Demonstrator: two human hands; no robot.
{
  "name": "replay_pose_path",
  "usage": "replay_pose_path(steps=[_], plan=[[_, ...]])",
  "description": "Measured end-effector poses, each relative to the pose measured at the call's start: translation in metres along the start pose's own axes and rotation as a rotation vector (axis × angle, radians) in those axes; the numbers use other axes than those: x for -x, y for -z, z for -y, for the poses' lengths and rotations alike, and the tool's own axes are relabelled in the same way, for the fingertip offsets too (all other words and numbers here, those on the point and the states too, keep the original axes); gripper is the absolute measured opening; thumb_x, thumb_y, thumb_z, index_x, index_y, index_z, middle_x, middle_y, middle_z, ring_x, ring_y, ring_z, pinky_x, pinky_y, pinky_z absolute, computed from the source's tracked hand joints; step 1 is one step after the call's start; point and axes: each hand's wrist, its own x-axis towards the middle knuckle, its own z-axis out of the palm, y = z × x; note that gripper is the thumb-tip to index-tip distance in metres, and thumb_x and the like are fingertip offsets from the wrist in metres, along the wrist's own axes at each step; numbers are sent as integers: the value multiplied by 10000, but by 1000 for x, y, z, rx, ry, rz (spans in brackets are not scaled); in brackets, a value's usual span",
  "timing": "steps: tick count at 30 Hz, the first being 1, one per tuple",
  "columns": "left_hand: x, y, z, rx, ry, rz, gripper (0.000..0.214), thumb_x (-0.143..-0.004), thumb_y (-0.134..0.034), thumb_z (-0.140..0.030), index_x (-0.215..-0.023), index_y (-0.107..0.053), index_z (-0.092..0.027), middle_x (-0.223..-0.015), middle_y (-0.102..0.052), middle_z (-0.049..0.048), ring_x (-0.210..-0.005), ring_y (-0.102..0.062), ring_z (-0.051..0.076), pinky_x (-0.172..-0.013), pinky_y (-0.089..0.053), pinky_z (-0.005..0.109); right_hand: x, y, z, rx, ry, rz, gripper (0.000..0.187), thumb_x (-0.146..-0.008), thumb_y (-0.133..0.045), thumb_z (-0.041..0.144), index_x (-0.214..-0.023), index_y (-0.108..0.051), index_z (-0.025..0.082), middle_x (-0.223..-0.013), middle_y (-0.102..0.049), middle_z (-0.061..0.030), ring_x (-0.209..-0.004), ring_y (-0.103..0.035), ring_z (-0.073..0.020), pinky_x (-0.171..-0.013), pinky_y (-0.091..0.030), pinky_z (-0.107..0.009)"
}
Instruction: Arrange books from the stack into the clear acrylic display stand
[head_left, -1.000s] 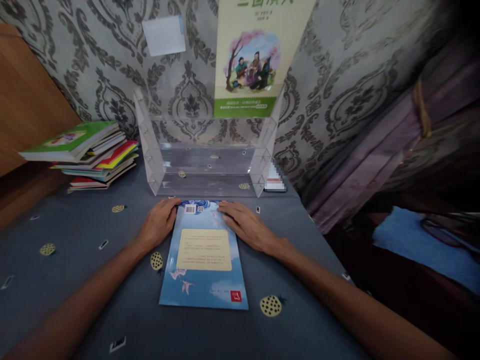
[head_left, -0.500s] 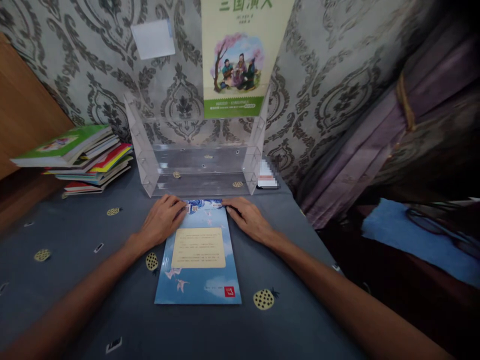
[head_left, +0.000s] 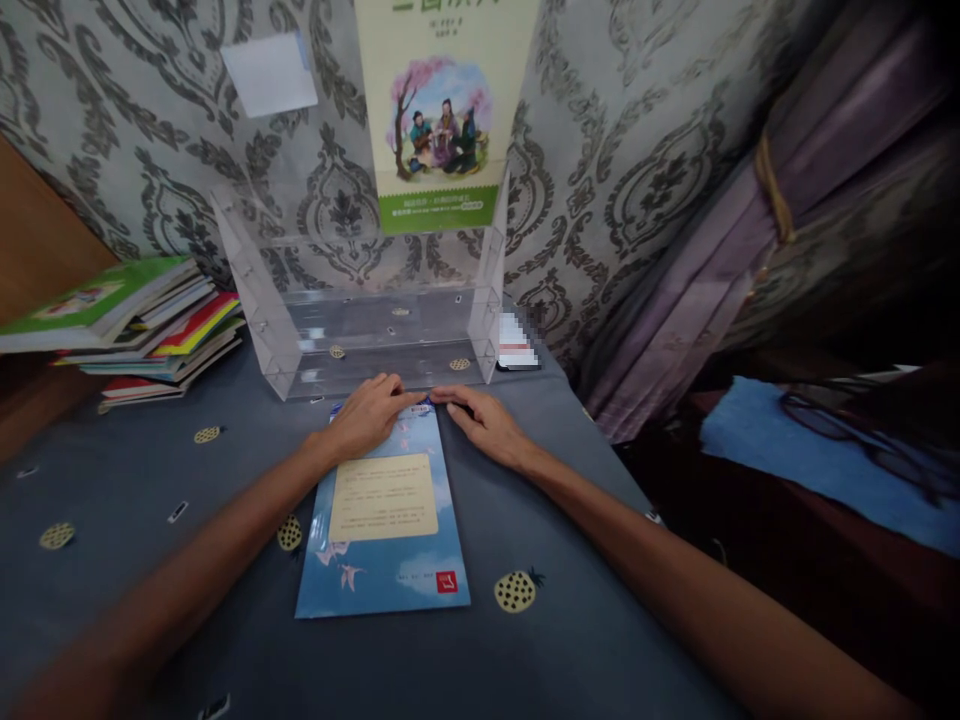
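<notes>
A blue book [head_left: 442,540] with a cream text panel lies flat on the patterned tablecloth. My left hand [head_left: 369,415] rests across the book's far edge, palm down, fingers stretched toward its far right corner. At that same corner the fingertips of my right hand [head_left: 487,425] touch the edge, the thumb a little apart from the fingers. Both hands are open, and the book lies under them without being lifted. Just beyond stands a clear acrylic rack [head_left: 259,320], with a green and cream book [head_left: 442,150] upright in its upper part.
A stack of books [head_left: 172,320] sits at the left by a wooden panel [head_left: 45,220]. Behind the rack's right side lies a partly blurred phone-like object [head_left: 519,345]. A purple curtain [head_left: 697,270] hangs at the right, near a blue cloth [head_left: 810,460] with glasses on it.
My left hand has slid right along the book's far edge, close to my right hand. The view has shifted slightly, so the rack and stack appear further left.
</notes>
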Motion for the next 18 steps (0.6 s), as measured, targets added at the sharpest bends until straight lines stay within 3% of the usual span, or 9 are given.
replay_pose_path(steps=[18], plan=[[1, -2, -4, -21, 44, -19, 489, -970, -377, -97, -1354, -610, -291, -1024, -569, 76, -951, -515, 228, -787, -396, 343, 8, -2, 14, 141, 33, -33, 311, -910, -492, 150, -1112, -718, 222, -1092, -762, -49, -1033, -693, -215, -937, -540, -408]])
